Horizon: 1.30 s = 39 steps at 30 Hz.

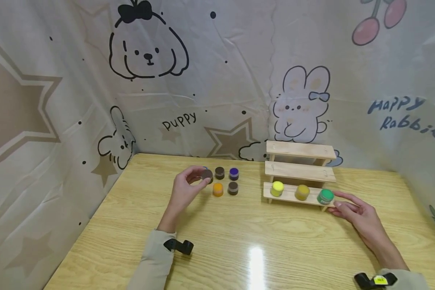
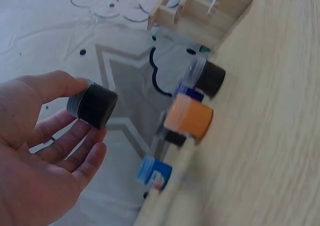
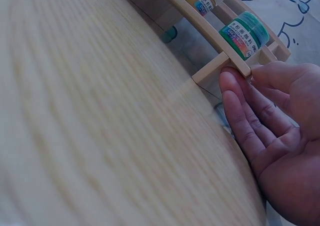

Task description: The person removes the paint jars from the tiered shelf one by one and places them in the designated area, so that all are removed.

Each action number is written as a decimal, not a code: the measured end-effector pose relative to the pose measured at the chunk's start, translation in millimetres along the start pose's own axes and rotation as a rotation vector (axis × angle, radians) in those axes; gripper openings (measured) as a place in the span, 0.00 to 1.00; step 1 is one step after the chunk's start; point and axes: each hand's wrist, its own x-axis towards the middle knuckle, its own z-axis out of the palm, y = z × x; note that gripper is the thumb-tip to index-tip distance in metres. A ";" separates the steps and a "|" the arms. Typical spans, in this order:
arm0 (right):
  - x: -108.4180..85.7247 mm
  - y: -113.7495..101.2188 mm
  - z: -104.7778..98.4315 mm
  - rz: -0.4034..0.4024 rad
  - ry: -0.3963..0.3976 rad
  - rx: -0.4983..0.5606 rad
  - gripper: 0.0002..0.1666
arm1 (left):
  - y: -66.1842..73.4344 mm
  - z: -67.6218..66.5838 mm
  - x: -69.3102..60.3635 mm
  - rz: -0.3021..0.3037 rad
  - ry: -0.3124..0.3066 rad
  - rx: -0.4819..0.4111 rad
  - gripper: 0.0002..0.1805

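Observation:
My left hand (image 1: 184, 192) holds a dark paint jar (image 1: 207, 176) between thumb and fingers, lifted off the table in the left wrist view. Around it stand an orange paint jar (image 1: 218, 189), a purple jar (image 1: 233, 174) and two dark jars, one at the back (image 1: 219, 173) and one in front (image 1: 233, 188). A blue jar (image 2: 155, 173) is mostly hidden behind the hand in the head view. My right hand (image 1: 364, 221) pinches the right end of the lowest step of a three-step wooden rack (image 1: 300, 172). On that step sit yellow (image 1: 277, 188), ochre (image 1: 302, 192) and green (image 1: 325, 196) jars.
The wooden rack stands near the back edge of the wood-grain table (image 1: 217, 241). A printed cloth (image 1: 217, 80) with cartoon animals hangs behind and along the sides. Black wrist cameras sit on both sleeves. A light reflection shows on the table's front.

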 end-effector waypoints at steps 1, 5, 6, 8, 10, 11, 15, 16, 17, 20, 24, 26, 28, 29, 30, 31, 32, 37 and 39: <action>-0.2 0.0 -0.4 -0.003 0.001 0.004 0.22 | -1.8 -1.5 0.3 -0.009 -0.004 0.000 0.20; 0.1 0.4 -0.9 -0.001 0.001 0.005 0.22 | -10.8 -8.1 0.1 -0.066 0.001 0.032 0.18; 0.3 0.4 -0.9 0.002 0.003 0.003 0.22 | -13.2 -9.3 -0.1 -0.080 0.003 0.044 0.18; 0.2 0.2 -1.2 0.007 0.009 -0.002 0.22 | -17.6 -11.4 -0.6 -0.102 -0.002 0.070 0.18; 0.1 0.1 -1.4 0.010 0.011 -0.005 0.23 | -22.3 -13.2 -1.4 -0.117 -0.010 0.086 0.18; 0.1 0.1 -1.4 0.012 0.011 -0.005 0.23 | -24.5 -14.0 -2.3 -0.125 -0.014 0.094 0.18; -0.3 -0.1 -1.3 0.015 0.007 0.000 0.22 | -32.6 -15.8 -4.3 -0.152 -0.027 0.127 0.17; -0.4 -0.2 -1.2 0.014 0.005 0.001 0.22 | -34.6 -16.0 -4.5 -0.161 -0.030 0.131 0.16; -0.5 -0.4 -1.1 0.014 0.004 0.002 0.21 | -36.1 -15.9 -4.5 -0.170 -0.032 0.137 0.16; -0.6 -1.2 -0.6 0.014 0.004 0.003 0.21 | -41.9 -16.5 -4.0 -0.194 -0.041 0.127 0.17; -0.5 -0.7 -0.9 0.015 0.007 0.005 0.20 | -47.3 -18.3 -4.1 -0.201 -0.051 0.110 0.18; -0.5 0.1 -0.7 0.014 0.006 0.009 0.20 | -48.5 -20.2 -4.3 -0.206 -0.056 0.106 0.18; -0.5 1.1 -0.5 0.011 0.005 0.009 0.20 | -50.2 -21.9 -4.5 -0.204 -0.060 0.104 0.18; -0.5 1.2 -0.5 0.011 0.004 0.009 0.20 | -50.4 -22.5 -4.4 -0.203 -0.062 0.105 0.18; -0.5 1.2 -0.6 0.009 0.002 0.010 0.20 | -50.7 -22.8 -4.2 -0.203 -0.065 0.103 0.18; -0.4 1.2 -0.6 0.008 0.000 0.009 0.20 | -51.1 -23.0 -4.1 -0.204 -0.068 0.098 0.18; -0.5 1.2 -0.7 0.008 0.001 0.004 0.20 | -51.5 -23.0 -3.8 -0.201 -0.070 0.096 0.18; -0.4 0.6 -1.4 0.014 0.010 -0.015 0.20 | -52.9 -21.7 -2.3 -0.193 -0.067 0.103 0.19; -0.6 0.5 -1.4 0.019 0.014 -0.017 0.20 | -53.5 -21.2 -2.1 -0.189 -0.063 0.115 0.19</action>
